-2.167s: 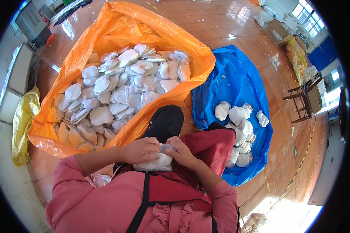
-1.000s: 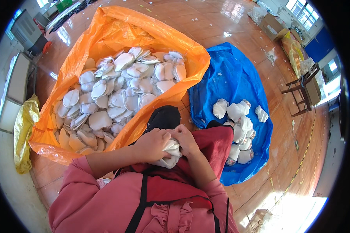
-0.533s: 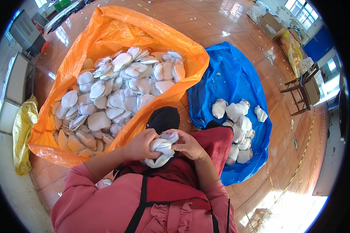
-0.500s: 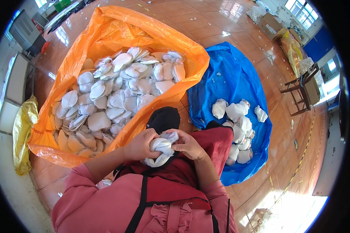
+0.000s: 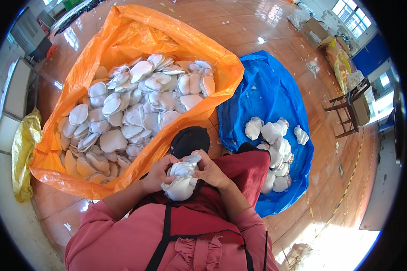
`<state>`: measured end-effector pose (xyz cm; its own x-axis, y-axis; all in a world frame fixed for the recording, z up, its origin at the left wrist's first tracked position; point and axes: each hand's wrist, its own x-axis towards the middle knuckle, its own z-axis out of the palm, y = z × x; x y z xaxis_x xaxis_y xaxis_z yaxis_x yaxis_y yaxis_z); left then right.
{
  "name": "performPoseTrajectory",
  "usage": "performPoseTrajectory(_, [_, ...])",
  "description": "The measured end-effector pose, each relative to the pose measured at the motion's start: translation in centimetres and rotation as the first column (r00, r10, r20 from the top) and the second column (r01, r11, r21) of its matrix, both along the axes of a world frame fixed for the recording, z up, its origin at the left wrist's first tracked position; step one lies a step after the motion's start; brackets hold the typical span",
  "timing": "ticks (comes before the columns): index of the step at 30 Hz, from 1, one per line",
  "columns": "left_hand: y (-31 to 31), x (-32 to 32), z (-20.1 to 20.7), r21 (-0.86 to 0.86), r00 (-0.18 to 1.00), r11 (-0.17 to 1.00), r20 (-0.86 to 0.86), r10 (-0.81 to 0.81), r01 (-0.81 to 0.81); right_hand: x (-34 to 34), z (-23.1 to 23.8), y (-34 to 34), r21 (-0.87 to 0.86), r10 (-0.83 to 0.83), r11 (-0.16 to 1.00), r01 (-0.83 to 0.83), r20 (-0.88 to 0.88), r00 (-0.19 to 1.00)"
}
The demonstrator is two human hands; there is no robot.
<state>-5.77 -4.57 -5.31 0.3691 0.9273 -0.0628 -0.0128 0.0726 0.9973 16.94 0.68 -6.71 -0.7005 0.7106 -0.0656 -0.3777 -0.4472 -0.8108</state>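
Over my lap I hold a soft white padded bundle [image 5: 180, 186], rounded at the bottom with a thin, bunched greyish-white end at the top. My left hand [image 5: 158, 174] is wrapped round its left side. My right hand [image 5: 211, 172] pinches it near the bunched end on the right. Ahead and to the left, an open orange sack [image 5: 88, 54] holds many flat, oval white and cream pads [image 5: 113, 141]. On the right, several similar white bundles [image 5: 273, 131] lie on a spread blue sack [image 5: 255, 106]. What is inside the held bundle is hidden.
A crumpled yellow sack [image 5: 26, 153] lies by the left wall. At the far right stand a wooden chair [image 5: 348, 110] and a cardboard box [image 5: 315, 32]. A black rounded thing [image 5: 190, 140] sits just beyond my hands. Scraps litter the tiled floor.
The white bundle has turned in my hands, and its rounded side now shows fuller and smoother toward me. My left hand has shifted slightly left; both hands keep their hold.
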Motion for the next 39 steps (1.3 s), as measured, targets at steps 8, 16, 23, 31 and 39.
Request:
performPoseTrajectory(8, [-0.5, 0.0, -1.1, -0.134, 0.992, 0.991, 0.119, 0.031, -0.015, -0.8, -2.3, -1.6, -0.025, -0.081, 0.996, 0.086, 0.166, 0.983])
performPoseTrajectory(16, [1.0, -0.8, 0.9, -0.444, 0.999, 0.896, -0.026, -0.019, 0.005, -1.2, -1.9, -2.3, 0.01, -0.11, 0.994, 0.112, 0.3, 0.947])
performPoseTrajectory(23, [1.1, -0.8, 1.5, -0.219, 0.959, 0.975, -0.266, -0.097, 0.038, -1.7, -0.3, -2.0, 0.141, -0.137, 0.987, 0.074, 0.523, 0.841])
performPoseTrajectory(31, [0.5, -1.4, 3.2, 0.237, 0.926, 0.955, -0.368, -0.081, 0.177, -1.8, -0.4, -3.4, 0.061, -0.162, 0.987, 0.152, 0.5, 0.851])
performPoseTrajectory(39, [2.0, -2.1, 2.5, -0.493, 0.983, 0.85, 0.093, -0.157, 0.183, -2.4, -0.1, -4.1, 0.084, -0.253, 0.965, 0.248, 0.542, 0.801])
